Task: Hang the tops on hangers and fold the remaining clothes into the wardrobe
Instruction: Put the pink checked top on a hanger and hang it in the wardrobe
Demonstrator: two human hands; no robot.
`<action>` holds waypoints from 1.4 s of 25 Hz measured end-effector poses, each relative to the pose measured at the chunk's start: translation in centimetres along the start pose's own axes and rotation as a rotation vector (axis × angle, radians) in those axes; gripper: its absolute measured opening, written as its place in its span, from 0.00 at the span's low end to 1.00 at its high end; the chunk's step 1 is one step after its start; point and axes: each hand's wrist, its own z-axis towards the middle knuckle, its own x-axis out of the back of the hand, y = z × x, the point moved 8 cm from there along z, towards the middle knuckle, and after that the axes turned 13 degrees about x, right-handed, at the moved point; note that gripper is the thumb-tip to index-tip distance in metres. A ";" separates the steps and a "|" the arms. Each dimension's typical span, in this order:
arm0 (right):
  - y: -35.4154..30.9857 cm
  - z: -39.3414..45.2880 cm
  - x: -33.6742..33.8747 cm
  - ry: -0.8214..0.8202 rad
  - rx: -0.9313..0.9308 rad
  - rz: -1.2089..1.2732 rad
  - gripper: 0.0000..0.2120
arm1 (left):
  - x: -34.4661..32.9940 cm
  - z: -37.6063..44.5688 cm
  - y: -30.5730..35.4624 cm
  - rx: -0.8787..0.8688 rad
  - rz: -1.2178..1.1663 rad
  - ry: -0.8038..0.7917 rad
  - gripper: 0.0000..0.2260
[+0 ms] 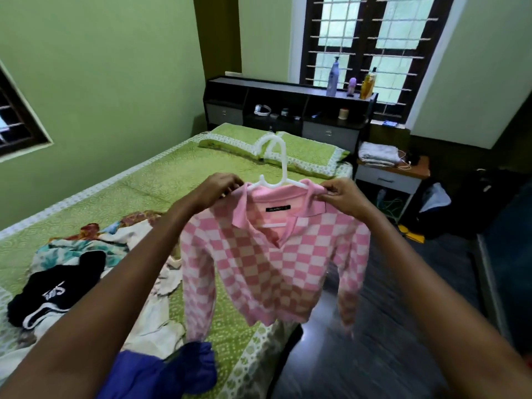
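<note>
Hanging step: left hand [220, 187] and right hand [339, 194] each pinch a shoulder of the pink checked top [267, 263], seating it on the white hanger [276, 168]. Likely next: even the collar, then carry it to the wardrobe; other clothes wait on the bed [161, 174].

Soft daylight enters through the barred window [371, 41] at the far wall, whose frosted panes glow pale and slightly overexposed. The room is moderately bright, with even, diffuse light and only faint shadows. A second window [17, 116] at the left edge adds a little light. The dark floor [383, 335] on the right carries a small whitish glare patch near the bed corner and shows streaky motion blur. Wide-angle distortion bends the walls and window frames outward toward the edges. The near forearms and the blue cloth [161, 372] at the bottom look soft and out of focus.
</note>
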 end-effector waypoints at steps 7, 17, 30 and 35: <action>8.5 -5.5 8.9 0.149 -0.157 -0.066 0.08 | -9.5 6.2 6.2 -0.276 0.149 0.041 0.06; 17.2 -8.1 21.4 0.486 -0.184 -0.468 0.06 | -20.2 20.1 18.6 -0.639 0.104 0.305 0.09; 39.9 -10.0 31.8 0.428 -0.712 -0.394 0.06 | -39.5 44.3 31.4 -0.734 0.021 -0.159 0.09; 47.2 -11.6 36.7 0.430 -0.773 -0.402 0.05 | -46.9 50.2 37.0 -0.815 -0.022 -0.198 0.05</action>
